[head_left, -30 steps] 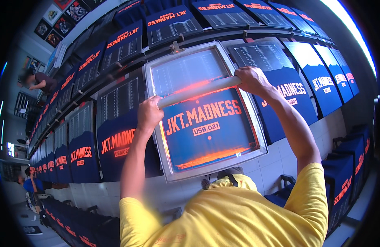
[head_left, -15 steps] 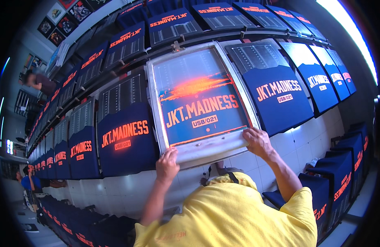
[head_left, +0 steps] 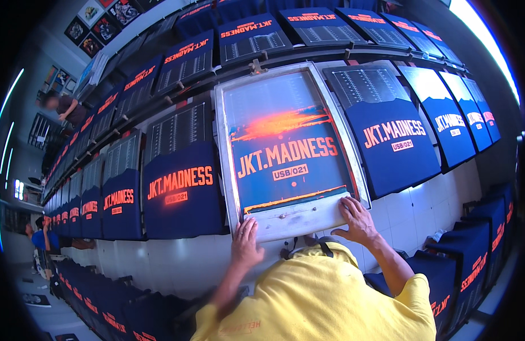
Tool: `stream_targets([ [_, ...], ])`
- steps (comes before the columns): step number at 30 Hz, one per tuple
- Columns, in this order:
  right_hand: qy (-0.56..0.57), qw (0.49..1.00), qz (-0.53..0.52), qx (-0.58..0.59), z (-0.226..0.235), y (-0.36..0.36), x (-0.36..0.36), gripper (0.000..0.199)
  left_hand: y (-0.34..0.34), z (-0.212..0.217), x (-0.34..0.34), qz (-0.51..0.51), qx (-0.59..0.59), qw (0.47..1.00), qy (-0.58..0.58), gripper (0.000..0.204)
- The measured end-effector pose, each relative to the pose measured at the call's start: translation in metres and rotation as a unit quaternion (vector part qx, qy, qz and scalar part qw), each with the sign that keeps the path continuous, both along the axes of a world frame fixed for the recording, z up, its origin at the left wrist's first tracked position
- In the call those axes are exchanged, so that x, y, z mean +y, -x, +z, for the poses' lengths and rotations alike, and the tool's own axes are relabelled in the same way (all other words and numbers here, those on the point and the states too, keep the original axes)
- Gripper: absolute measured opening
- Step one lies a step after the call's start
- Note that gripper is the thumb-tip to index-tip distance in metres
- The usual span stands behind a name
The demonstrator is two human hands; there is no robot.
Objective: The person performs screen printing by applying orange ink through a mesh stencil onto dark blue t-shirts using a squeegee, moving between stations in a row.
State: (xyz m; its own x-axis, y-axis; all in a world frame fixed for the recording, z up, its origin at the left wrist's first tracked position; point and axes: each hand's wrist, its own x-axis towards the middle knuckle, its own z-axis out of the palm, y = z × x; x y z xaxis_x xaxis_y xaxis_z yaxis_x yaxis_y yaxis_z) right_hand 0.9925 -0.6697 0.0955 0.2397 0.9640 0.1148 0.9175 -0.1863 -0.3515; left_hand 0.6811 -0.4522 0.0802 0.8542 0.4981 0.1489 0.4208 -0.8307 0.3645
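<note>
Whereas the squeegee (head_left: 298, 215) spanned the screen frame (head_left: 226, 156) beyond the lettering (head_left: 288, 156) one second ago, held in both hands, I now find it at the frame's near end, its dark blade edge facing the lettering. I judge from this that the stroke over the lettering is complete; a band of orange ink (head_left: 282, 122) lies on the far side.

Against the view of half a second ago, the right hand (head_left: 358, 223) appears looser: its fingers lie spread over the bar's right end, thumb held away. The left hand (head_left: 247, 244) has its fingertips at the near left corner, where bar and frame meet; I cannot tell whether it grips.

Regarding edges, I record a metal clamp (head_left: 255, 67) at the far rail. Printed dark blue panels stand just beside the frame, one on the left (head_left: 183, 213) and one on the right (head_left: 393, 167), so sideways room looks tight. On the near side, tiled floor (head_left: 396, 219) shows, and the yellow cap (head_left: 345, 254) sits near the squeegee, limiting room there in my judgement.
</note>
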Motion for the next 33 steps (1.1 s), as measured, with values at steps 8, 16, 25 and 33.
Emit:
stream_targets([
  [8, -0.144, 0.964, -0.219, 0.052, -0.023, -0.055, 0.019, 0.04, 0.017, -0.049, 0.058, 0.248, -0.149, 0.954, 0.082, 0.037],
  [16, -0.109, 0.887, -0.376, 0.244, -0.053, -0.08, 0.041, 0.026, 0.003, -0.052, 0.096, 0.347, -0.065, 0.93, 0.102, 0.025],
  [25, -0.161, 0.851, -0.385, 0.318, -0.068, -0.089, 0.048, 0.023, -0.015, -0.033, 0.101, 0.427, 0.087, 0.886, 0.156, 0.03],
  [33, -0.169, 0.83, -0.402, 0.348, -0.075, -0.092, 0.048, 0.023, 0.014, -0.05, 0.123, 0.417, 0.0, 0.844, 0.337, 0.034],
])
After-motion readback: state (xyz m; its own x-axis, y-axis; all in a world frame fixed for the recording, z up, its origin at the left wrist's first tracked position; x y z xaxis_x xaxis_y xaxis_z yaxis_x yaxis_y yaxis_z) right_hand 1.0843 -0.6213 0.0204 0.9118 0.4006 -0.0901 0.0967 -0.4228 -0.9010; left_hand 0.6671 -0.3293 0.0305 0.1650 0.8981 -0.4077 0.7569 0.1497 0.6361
